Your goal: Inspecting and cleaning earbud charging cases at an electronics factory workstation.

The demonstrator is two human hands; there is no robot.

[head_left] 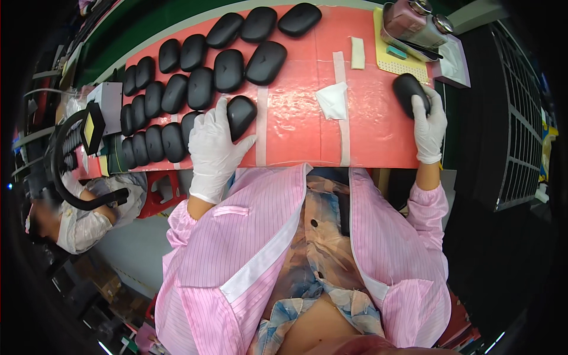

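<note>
Several black, rounded computer mice point(200, 89) lie in slanting rows on the red mat point(296, 136), on its left half. My left hand point(214, 151), in a white glove, lies flat over the front row with thumb and forefinger spread. Between them sits a mouse point(241, 117), close against the glove; whether it is touched I cannot tell. Another mouse is partly covered by the fingers. Over at the mat's right edge, my gloved right hand point(431, 125) grips a single mouse point(409, 94), thumb on its near side and fingers round its right end.
A folded white cloth point(333, 102) and a pale strip point(357, 53) lie mid-mat. Bottles with metal caps point(408, 21) stand in a tray at the back right, beside a tissue box point(452, 64). A black ring-shaped frame point(59, 154) and another person's sleeve point(89, 228) are at left.
</note>
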